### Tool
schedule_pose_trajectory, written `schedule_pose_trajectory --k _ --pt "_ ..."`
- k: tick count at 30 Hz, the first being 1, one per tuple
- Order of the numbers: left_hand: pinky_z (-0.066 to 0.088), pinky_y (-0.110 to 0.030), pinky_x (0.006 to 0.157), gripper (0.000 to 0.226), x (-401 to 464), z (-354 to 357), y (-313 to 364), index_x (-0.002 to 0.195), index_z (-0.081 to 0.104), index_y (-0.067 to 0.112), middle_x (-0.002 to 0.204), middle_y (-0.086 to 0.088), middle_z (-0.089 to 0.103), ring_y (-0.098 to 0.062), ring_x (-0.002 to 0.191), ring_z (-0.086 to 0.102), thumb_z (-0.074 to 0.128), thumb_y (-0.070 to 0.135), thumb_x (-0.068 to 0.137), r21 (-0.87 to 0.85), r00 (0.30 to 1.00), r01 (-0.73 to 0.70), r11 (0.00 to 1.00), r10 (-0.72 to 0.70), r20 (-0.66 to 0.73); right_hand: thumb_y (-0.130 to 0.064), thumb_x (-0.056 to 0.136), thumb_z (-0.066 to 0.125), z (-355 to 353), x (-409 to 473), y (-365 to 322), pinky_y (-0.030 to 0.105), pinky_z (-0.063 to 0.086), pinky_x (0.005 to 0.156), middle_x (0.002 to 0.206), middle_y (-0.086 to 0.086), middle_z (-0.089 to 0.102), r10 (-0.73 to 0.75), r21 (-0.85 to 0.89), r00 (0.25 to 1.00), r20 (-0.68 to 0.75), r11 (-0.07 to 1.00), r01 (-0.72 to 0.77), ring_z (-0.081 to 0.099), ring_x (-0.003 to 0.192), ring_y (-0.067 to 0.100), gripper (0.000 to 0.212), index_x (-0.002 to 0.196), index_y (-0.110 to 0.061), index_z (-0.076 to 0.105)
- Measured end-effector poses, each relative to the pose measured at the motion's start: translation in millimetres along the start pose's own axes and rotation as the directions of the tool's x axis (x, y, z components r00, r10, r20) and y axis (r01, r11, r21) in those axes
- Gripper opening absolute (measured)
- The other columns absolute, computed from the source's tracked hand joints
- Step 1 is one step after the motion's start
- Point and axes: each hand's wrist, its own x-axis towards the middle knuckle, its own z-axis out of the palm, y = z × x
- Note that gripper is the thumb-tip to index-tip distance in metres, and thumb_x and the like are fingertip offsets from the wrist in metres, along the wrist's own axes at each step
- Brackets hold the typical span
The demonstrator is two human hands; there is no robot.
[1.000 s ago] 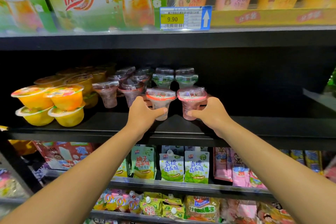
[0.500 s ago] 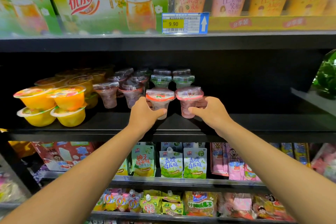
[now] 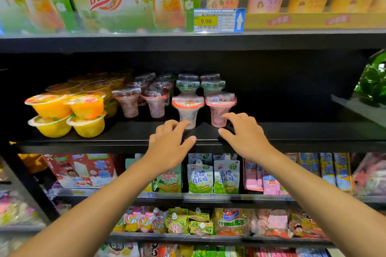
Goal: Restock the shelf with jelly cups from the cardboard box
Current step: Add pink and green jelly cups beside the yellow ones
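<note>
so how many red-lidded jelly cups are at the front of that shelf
2. One stands just beyond the left hand, the other beyond the right hand. More may sit hidden behind.

A black store shelving unit fills the view, with a dark back wall. A price tag reading 9.90 hangs on the upper edge. Green leaves show at the right. Lower shelves carry colourful snack pouches under bright light.

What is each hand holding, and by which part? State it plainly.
Nothing. The left hand and right hand are open, fingertips near the bases of two jelly cups standing on the shelf.
</note>
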Motion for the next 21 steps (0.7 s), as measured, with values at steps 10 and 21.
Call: schedule_pose_trajectory --k 10,21 --pt "0.019 -0.051 0.114 0.062 8.2 5.2 4.7 0.157 0.01 0.039 0.161 -0.003 0.015 -0.028 0.145 0.014 0.025 0.062 0.101 0.15 0.999 -0.036 0.988 0.032 0.029 -0.058 0.099 0.041 3.1 -4.5 -14.9 0.047 0.029 0.111 0.155 0.008 0.028 -0.018 -0.141 0.992 0.127 0.989 0.036 0.026 0.14 0.03 0.062 0.155 -0.04 0.023" --pt "0.021 -0.05 0.113 0.064 23.3 7.4 5.8 0.157 0.006 0.04 0.161 -0.003 0.014 -0.028 0.145 0.014 0.023 0.063 0.1 0.193 0.999 -0.025 0.981 0.018 0.037 -0.06 0.101 0.032 2.0 7.6 -10.2 0.046 0.028 0.111 0.156 0.007 0.023 -0.007 -0.199 0.98 0.197 0.979 0.047 0.026 0.139 0.031 0.063 0.157 -0.04 0.012"
